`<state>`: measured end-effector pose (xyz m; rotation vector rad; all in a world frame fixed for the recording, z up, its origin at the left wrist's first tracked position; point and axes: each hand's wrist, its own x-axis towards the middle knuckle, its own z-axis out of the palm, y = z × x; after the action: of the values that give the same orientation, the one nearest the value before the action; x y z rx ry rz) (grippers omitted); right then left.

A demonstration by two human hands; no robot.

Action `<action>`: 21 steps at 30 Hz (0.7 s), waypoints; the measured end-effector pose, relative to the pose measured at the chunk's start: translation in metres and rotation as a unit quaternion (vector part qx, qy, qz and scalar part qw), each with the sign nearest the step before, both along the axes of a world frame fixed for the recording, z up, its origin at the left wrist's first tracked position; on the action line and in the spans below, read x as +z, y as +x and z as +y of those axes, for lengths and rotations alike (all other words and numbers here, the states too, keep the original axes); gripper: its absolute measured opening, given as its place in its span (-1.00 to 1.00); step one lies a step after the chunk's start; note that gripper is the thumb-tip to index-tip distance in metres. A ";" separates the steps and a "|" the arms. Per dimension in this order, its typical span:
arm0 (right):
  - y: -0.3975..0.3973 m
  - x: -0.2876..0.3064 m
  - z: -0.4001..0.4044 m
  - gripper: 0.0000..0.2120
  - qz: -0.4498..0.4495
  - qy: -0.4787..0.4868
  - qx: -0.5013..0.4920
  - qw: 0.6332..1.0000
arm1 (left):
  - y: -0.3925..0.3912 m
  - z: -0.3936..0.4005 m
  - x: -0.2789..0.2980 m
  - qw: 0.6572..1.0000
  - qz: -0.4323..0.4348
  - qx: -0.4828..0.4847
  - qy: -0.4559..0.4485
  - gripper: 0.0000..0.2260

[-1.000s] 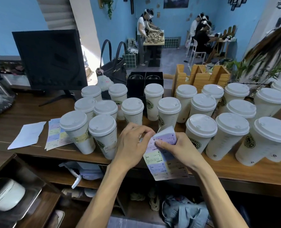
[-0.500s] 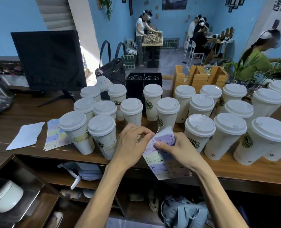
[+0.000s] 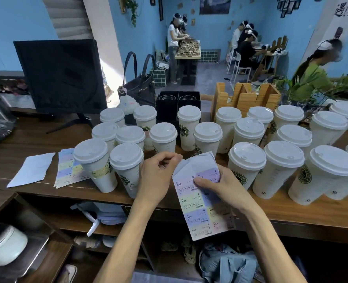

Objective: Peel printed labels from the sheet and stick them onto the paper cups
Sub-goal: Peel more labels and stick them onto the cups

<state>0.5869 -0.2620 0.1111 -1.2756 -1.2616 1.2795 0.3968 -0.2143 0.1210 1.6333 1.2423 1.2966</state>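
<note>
A: Both hands are on the label sheet (image 3: 201, 203), a thin glossy paper rectangle printed with pastel blocks: pink, lilac, yellow, blue. It hangs in the air just off the near edge of the wooden counter (image 3: 291, 213)

B: And the grip?

A: The right hand (image 3: 228, 186) has it pinched, thumb pressed on the printed face near the top, fingers behind. The left hand (image 3: 159, 176) is curled, fingertips closed on the sheet's upper left corner, where the white top part folds back. Whether it has a label or just the backing, I can't tell

B: So the sheet sits between the two hands?

A: Yes, its top end between them, the rest dangling below the right wrist. Print on the labels is too small to read, apart from barcodes

B: The cups?

A: Tall cream paper cups (image 3: 244, 170) with white domed plastic lids, crowded across the counter just beyond the hands. They carry a round green logo; on a far one I can make out "LIFE". A near left cup (image 3: 96, 166) wears a yellow label already

B: Anything else there?

A: Another pastel label sheet (image 3: 67, 168) lies flat on the counter at the left, a plain white paper (image 3: 31, 169) beside it, and a dark monitor (image 3: 61, 76) stands behind
</note>
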 end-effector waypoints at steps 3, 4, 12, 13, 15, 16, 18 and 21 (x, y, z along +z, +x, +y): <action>0.000 0.001 -0.002 -0.84 -0.001 -0.020 -0.010 1.000 | 0.000 0.001 -0.003 0.999 -0.022 0.023 -0.018 -0.94; 0.000 0.000 -0.002 -0.84 -0.001 -0.025 -0.011 1.000 | -0.001 0.001 -0.002 0.999 -0.033 0.030 -0.021 -0.93; -0.001 -0.028 0.004 -0.86 0.015 -0.087 -0.059 0.994 | -0.016 0.003 0.009 0.995 -0.057 0.083 0.023 -0.94; -0.003 -0.034 0.009 -0.85 0.011 -0.097 -0.073 0.993 | -0.018 0.003 0.010 0.994 -0.053 0.086 0.030 -0.94; -0.010 -0.046 0.022 -0.84 0.018 -0.112 -0.100 0.988 | -0.021 0.002 0.009 0.994 -0.048 0.093 0.040 -0.93; -0.015 -0.052 0.030 -0.84 0.029 -0.116 -0.114 0.986 | -0.022 0.002 0.009 0.993 -0.046 0.095 0.043 -0.92; -0.026 -0.065 0.047 -0.85 0.031 -0.121 -0.136 0.983 | -0.024 0.001 0.008 0.993 -0.042 0.097 0.044 -0.88; -0.041 -0.084 0.070 -0.85 -0.061 -0.109 -0.170 0.978 | -0.025 0.000 0.005 0.994 -0.037 0.099 0.041 -0.83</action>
<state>0.5461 -0.1924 0.0269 -1.6687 -0.9495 1.1263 0.3720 -0.2146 0.1263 1.5339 1.3490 1.5320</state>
